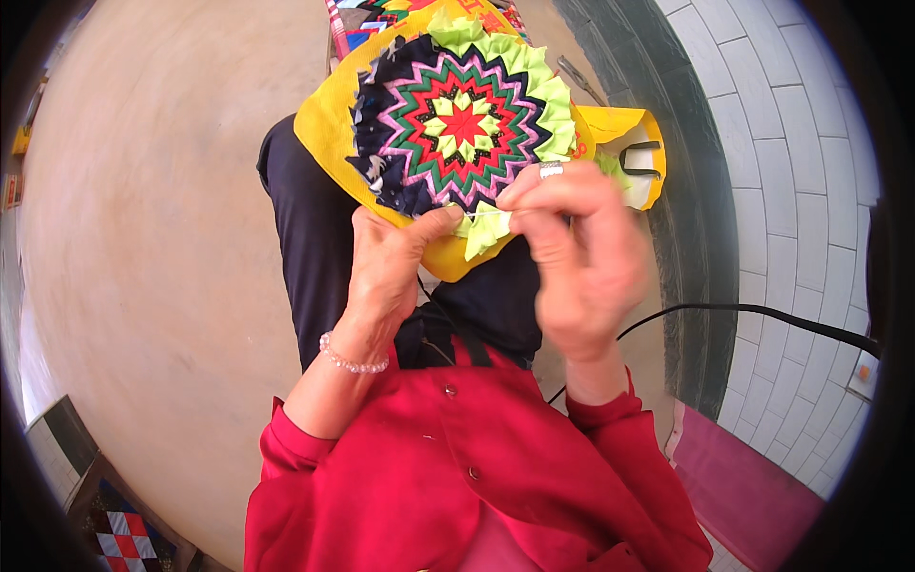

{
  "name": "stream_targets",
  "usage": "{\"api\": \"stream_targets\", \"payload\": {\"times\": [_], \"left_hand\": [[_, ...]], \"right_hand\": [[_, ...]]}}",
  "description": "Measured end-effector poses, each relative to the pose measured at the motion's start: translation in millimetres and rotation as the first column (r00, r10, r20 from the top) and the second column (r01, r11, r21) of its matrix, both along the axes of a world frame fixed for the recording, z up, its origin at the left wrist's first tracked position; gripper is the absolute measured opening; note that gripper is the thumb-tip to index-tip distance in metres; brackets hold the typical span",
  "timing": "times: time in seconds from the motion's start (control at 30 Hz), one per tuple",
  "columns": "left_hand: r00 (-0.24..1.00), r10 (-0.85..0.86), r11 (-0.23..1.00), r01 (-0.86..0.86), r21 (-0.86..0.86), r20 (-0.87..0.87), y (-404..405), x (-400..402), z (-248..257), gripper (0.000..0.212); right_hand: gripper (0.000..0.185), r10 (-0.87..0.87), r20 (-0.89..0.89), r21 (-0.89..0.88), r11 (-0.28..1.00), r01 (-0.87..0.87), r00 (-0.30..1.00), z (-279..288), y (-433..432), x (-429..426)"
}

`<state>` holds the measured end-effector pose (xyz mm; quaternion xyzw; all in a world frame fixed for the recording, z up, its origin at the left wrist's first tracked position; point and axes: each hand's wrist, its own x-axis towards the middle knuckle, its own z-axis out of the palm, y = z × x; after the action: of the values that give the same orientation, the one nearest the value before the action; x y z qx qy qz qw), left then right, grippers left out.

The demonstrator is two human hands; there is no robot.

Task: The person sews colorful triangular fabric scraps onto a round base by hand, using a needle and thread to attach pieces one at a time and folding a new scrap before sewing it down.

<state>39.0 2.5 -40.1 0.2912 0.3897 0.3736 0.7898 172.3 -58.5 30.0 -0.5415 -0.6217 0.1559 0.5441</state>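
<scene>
A round folded-fabric patchwork [493,143] lies over my lap on a yellow woven sheet [325,132] that bears printed writing. Zigzag rings of red, green, pink and navy surround its red and lime star centre. Loose navy and lime fabric pieces frill the rim. My left hand [389,250] grips the near edge, thumb on top beside a lime fabric piece [487,230]. In my slightly blurred right hand [590,243], finger and thumb pinch a thin pale needle or thread [486,213]; which one I cannot tell. A metal ring thimble [550,169] sits on a right finger.
Right of the patchwork is a yellow bag [654,171] with black handles. A slender metal tool [577,77] lies beyond it. A black cable [758,307] runs towards the tiled wall [779,171]. More patchwork [357,20] lies past the sheet; a checked piece [127,540] is at lower left.
</scene>
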Motion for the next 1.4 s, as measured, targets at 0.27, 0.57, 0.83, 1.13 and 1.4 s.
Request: {"api": "stream_targets", "payload": {"times": [0.27, 0.57, 0.83, 1.13, 1.4], "left_hand": [[0.999, -0.044, 0.999, 0.043, 0.023, 0.030, 5, -7, 3, 0.027], [0.993, -0.042, 0.999, 0.041, 0.006, 0.108, 5, -1, 8, 0.036], [0.990, -0.128, 0.985, 0.134, -0.105, 0.060, 10, -11, 13, 0.033], [0.990, -0.138, 0.975, 0.135, -0.176, -0.004, 10, -13, 24, 0.055], [0.993, -0.117, 0.965, 0.116, -0.237, 0.009, 8, -13, 26, 0.056]], "right_hand": [[0.009, -0.042, -0.446, 0.252, 0.952, 0.171, 0.894, 54, -14, 77], [0.008, -0.679, 0.031, 0.559, 0.620, 0.551, 0.733, 101, -81, 150], [0.010, -0.351, 0.015, -0.094, 0.932, 0.351, 0.936, 31, -46, 51], [0.017, -0.124, 0.173, -0.330, 0.927, 0.176, 0.977, -11, -23, -15], [0.020, -0.129, 0.312, -0.342, 0.909, 0.238, 0.941, -8, -20, -15]]}}
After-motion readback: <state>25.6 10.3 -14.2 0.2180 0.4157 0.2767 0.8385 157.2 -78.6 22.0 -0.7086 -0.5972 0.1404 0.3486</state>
